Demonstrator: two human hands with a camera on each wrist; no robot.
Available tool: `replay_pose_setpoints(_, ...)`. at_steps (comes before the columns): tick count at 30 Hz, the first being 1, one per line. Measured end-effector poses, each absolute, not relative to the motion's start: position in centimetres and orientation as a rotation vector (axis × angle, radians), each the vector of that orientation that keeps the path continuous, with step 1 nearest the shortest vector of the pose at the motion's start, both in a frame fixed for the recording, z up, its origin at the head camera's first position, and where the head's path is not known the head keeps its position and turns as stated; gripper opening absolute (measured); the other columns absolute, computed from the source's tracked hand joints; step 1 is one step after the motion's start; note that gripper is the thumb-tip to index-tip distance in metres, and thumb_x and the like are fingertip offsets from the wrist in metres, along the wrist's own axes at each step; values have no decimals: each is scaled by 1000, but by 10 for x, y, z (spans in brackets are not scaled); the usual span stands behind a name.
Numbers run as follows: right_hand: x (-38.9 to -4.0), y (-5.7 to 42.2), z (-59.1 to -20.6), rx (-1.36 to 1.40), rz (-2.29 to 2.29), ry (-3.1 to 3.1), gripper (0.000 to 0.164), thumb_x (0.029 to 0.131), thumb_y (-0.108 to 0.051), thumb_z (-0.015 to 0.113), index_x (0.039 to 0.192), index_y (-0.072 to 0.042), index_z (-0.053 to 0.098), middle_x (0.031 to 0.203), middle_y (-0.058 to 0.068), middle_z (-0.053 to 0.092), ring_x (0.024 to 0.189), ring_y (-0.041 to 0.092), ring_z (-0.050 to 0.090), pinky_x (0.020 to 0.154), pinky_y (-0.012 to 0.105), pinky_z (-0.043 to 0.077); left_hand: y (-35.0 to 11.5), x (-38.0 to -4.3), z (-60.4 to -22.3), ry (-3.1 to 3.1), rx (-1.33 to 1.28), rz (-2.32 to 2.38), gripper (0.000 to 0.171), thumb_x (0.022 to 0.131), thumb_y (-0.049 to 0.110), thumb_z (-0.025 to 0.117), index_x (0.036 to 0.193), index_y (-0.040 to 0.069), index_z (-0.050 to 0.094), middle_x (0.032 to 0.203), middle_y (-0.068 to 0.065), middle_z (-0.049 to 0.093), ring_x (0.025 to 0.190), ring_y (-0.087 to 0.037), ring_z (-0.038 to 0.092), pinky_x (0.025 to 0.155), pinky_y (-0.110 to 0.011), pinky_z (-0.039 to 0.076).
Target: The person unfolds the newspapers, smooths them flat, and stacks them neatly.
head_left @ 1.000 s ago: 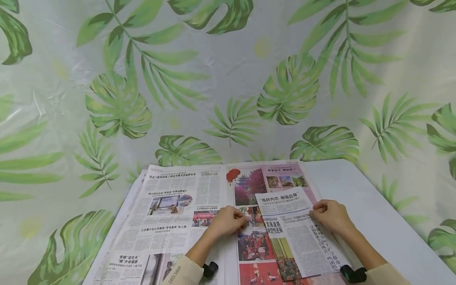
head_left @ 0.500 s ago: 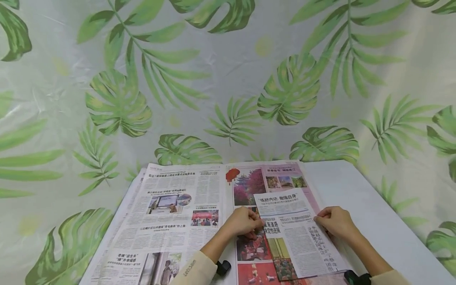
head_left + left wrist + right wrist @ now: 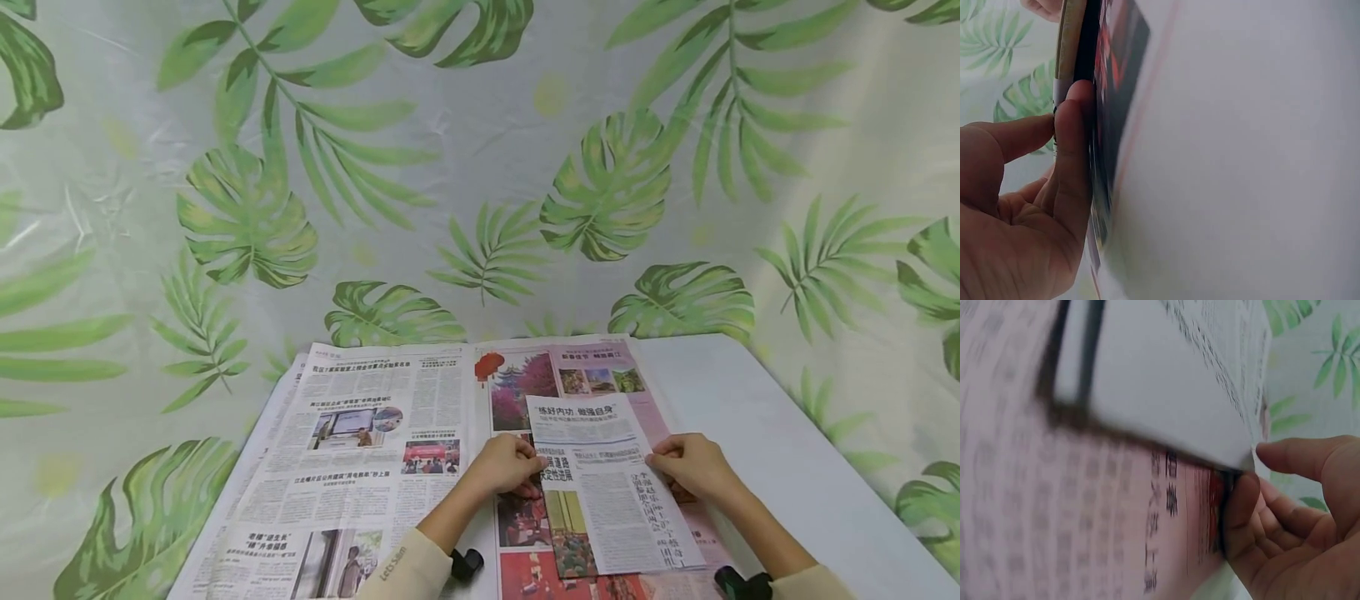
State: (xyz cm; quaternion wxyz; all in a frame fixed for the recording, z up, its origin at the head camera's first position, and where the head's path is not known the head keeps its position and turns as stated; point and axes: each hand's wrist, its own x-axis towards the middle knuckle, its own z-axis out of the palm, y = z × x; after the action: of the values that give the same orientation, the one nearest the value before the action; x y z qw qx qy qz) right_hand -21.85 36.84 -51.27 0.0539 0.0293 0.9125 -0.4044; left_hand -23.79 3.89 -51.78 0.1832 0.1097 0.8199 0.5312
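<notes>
A folded piece of newspaper (image 3: 611,508), with dark headlines and a yellow-green photo, lies tilted over the right page of a spread newspaper (image 3: 352,492). At its left edge my left hand (image 3: 510,467) pinches it between thumb and fingers. The left wrist view shows this pinch, with the thumb (image 3: 1029,134) on the outer face and the fingers behind. On the opposite edge my right hand (image 3: 693,467) pinches it the same way. Seen from the right wrist, the folded newspaper (image 3: 1166,387) is raised over the pink page (image 3: 1104,525), with a plain white face and dark lower edge.
The spread newspaper covers much of a white table (image 3: 780,467), whose bare surface shows to the right. A leaf-patterned curtain (image 3: 480,167) hangs behind the table's far edge. Dark wrist cameras (image 3: 467,565) sit below both hands.
My left hand has moved right to the folded newspaper's left edge and pinches it. The folded newspaper has then shifted slightly left, with my right hand still at its right edge.
</notes>
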Motion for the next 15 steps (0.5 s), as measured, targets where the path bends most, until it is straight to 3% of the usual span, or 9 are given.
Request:
replay_pose_setpoints(9,-220,346,-509,80,-1427,2515,42,96,-26,72,126,3,65,78,4,70,55,16,55,45,28,42,14,-246,-516,2313,216,1572,21,99,21,71,107,1,73,74,-7,75,54,-14,70,55,-29,60)
replay_pose_setpoints(15,-224,333,-511,-19,-1509,2342,42,100,-27,67,129,4,62,74,4,66,51,10,48,46,24,43,-3,-248,-517,2314,145,1601,19,99,16,69,107,-1,71,78,-7,76,52,-10,67,55,-28,59)
